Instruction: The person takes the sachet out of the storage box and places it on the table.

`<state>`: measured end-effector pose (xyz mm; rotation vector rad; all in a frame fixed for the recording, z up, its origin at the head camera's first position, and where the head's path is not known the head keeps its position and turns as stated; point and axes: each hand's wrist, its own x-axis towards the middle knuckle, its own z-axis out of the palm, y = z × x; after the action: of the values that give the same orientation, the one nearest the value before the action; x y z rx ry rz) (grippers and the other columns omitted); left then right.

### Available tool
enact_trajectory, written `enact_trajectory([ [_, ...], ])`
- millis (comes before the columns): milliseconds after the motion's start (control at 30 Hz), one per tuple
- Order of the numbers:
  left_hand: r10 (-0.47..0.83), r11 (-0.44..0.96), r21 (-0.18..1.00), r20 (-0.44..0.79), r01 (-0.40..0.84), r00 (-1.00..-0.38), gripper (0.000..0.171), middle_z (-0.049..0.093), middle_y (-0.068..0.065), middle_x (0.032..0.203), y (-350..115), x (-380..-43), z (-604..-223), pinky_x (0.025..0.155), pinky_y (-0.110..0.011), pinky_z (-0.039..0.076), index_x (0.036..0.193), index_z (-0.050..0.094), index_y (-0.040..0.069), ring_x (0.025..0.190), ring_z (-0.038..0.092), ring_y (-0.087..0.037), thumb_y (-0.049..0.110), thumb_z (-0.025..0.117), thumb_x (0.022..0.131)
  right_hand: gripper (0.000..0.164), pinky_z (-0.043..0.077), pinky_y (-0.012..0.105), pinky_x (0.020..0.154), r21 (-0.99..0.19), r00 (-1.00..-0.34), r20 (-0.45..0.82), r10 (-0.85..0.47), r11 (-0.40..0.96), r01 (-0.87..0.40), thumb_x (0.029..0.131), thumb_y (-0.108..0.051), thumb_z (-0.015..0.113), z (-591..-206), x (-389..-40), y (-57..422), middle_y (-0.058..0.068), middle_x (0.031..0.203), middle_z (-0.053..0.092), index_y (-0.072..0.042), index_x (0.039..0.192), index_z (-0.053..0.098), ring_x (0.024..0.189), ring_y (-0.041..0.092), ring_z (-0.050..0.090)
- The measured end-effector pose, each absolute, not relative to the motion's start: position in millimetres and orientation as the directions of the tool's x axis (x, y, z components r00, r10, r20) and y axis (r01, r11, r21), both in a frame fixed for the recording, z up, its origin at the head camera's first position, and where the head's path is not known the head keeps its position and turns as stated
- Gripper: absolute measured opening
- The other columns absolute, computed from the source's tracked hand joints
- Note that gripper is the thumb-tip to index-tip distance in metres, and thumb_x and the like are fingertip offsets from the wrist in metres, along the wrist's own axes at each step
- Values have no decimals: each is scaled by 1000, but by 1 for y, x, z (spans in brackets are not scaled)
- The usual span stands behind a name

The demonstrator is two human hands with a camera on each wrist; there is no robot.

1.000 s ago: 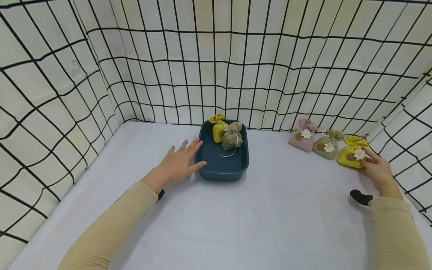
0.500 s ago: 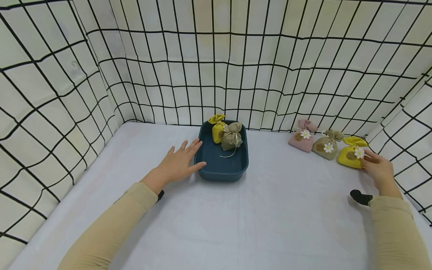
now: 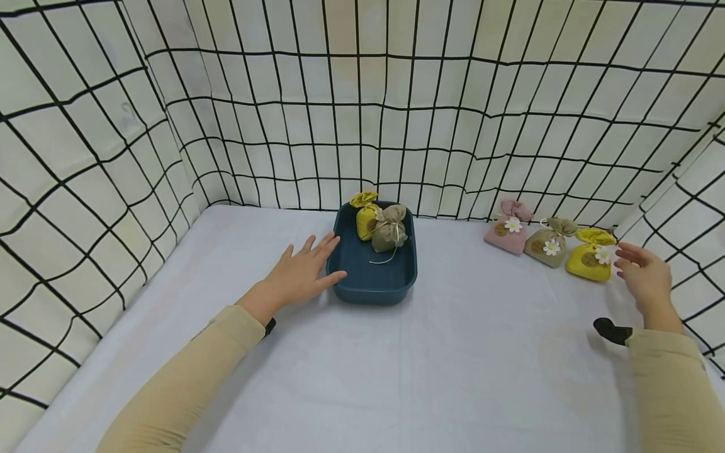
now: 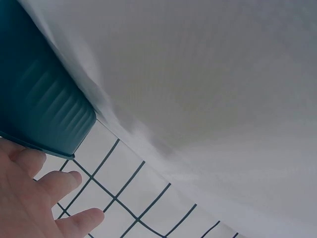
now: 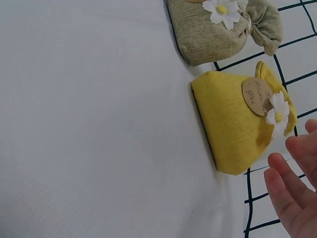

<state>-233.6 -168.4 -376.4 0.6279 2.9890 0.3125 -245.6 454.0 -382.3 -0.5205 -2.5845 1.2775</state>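
Here, we see two bare hands well apart over a white-covered surface [image 3: 453, 358]. The person's right hand [image 3: 646, 277] is just beside the nearest yellow sachet [image 3: 583, 268]; the right wrist view shows us a narrow gap between fingertips and cloth. Its grip is slack, the fingers parted and slightly bent, and has hold of nothing. On that sachet we make out a round brown tag [image 5: 256, 96] and a white flower [image 5: 278, 113]; we cannot read the writing on the tag.

Next to it we find a beige sachet [image 3: 542, 258], then a pink sachet [image 3: 510, 243], making a slanting row on the right side of the surface.

The left hand [image 3: 297, 277] has its grip spread wide, clasping nothing, with fingertips resting at the left rim of a dark blue tray [image 3: 370, 294]. At the back of this tray we see another yellow sachet [image 3: 365, 228] and, just to its right, another beige sachet [image 3: 387, 238], from which a thin cord [image 3: 385, 262] trails across the tray's floor.
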Motion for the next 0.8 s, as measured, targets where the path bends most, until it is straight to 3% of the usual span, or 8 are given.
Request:
enact_trajectory([
  [167,404,897,210,-34,389,-914,86,11,-6,172,-168,-234,-376,116,-72,11,167,14,15,155,11,-40,64,44,103,50,47,4,69,-828,-893,74,444,527,193,105,-5,43,-372,-244,448,-17,105,54,4,155,40,79,-13,49],
  [267,406,896,212,-28,391,-914,86,11,-6,172,-168,-234,-376,116,-72,11,167,15,14,155,11,-40,63,46,103,49,47,3,70,-854,-891,84,446,494,166,105,-5,44,-366,-243,444,-26,98,48,1,154,43,81,-13,51],
  [667,403,900,199,-40,388,-915,85,10,-5,172,-167,-235,-376,116,-71,12,167,14,15,155,11,-39,64,43,104,36,47,4,78,-865,-916,138,376,496,73,108,-14,48,-354,-242,423,-25,109,52,-14,143,58,93,-9,54],
  [800,400,901,202,-43,384,-915,85,10,-5,172,-167,-234,-376,116,-71,11,167,14,15,155,11,-39,64,43,103,38,47,5,80,-851,-924,168,342,524,39,109,-19,49,-347,-240,415,-20,117,54,-13,146,58,97,-6,55],
])
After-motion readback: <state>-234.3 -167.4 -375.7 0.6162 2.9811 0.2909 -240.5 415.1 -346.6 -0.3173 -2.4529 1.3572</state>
